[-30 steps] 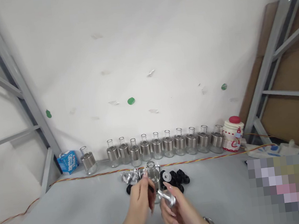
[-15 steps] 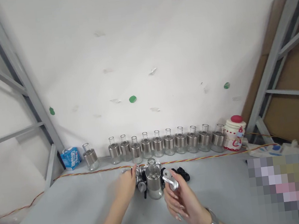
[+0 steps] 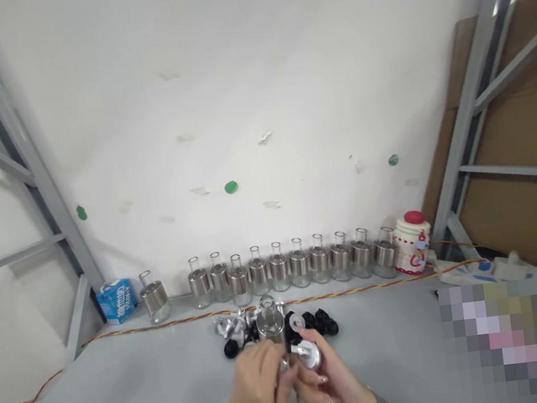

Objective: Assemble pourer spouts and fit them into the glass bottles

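Observation:
My right hand point(image 3: 335, 385) holds a silver metal pourer cap point(image 3: 309, 354) with a short spout, gripped between thumb and fingers. Close beside the spout, my left hand point(image 3: 260, 380) has its fingers bent together; whatever they may pinch is hidden. Directly behind both hands stands an upright glass bottle point(image 3: 270, 324) with a metal sleeve, its lower part covered by my left hand. Around that bottle lie loose silver caps point(image 3: 234, 326), black stoppers point(image 3: 323, 321) and a pale disc with a hole point(image 3: 296, 322).
Several similar sleeved bottles point(image 3: 299, 262) line the wall, with one more bottle point(image 3: 154, 296) apart at the left. A blue carton point(image 3: 117, 301) and a white-and-red jar point(image 3: 411, 243) flank the row. A twisted red-yellow wire point(image 3: 347, 292) crosses the grey table point(image 3: 393, 355).
My left hand has come away from the pile of parts and moved right and nearer, up to my right hand. My right hand still holds the pourer cap. The view has shifted slightly.

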`<action>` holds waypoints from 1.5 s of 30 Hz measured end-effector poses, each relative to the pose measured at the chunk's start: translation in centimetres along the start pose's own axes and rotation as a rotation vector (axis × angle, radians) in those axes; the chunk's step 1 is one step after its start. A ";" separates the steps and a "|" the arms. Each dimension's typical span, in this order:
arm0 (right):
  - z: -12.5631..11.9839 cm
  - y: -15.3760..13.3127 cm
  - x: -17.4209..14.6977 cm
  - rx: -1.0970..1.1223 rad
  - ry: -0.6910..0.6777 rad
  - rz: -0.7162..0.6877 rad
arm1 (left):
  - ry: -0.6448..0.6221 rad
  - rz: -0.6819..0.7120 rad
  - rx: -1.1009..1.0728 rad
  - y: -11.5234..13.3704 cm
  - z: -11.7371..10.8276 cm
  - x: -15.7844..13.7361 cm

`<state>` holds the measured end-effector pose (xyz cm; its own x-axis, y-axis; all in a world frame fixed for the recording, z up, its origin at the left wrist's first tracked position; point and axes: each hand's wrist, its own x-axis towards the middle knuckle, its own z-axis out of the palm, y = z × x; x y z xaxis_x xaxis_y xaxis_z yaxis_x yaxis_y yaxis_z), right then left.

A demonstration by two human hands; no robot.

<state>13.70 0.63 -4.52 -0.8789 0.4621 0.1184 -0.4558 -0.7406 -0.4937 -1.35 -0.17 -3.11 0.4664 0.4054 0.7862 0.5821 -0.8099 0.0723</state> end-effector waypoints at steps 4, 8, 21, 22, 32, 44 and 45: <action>-0.7 0.3 -0.1 0.006 -0.081 0.074 | -0.024 -0.067 -0.058 0.7 0.8 0.0; -0.9 0.5 -0.1 0.024 -0.091 0.104 | -0.054 -0.070 -0.104 0.6 0.8 -0.2; 0.8 -0.3 0.4 -0.392 0.444 -0.181 | -0.095 -0.929 -1.013 1.4 1.4 1.2; 0.9 -0.3 0.5 -0.451 0.475 -0.231 | -0.115 -0.937 -1.040 1.4 1.2 1.3; 1.1 -0.5 0.4 -0.387 0.663 -0.131 | -0.226 -0.418 -0.428 1.3 1.2 0.4; 2.1 -0.8 0.5 -0.536 0.737 -0.260 | -0.057 -0.932 -1.006 1.7 2.1 0.8; 2.2 -0.8 0.6 -0.561 0.728 -0.282 | -0.044 -0.972 -1.069 1.6 2.2 0.9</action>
<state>13.24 0.38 -2.19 -0.3581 0.9171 -0.1751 -0.3377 -0.3021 -0.8915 1.48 -0.21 -3.62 0.2147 0.9662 0.1424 -0.0833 -0.1271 0.9884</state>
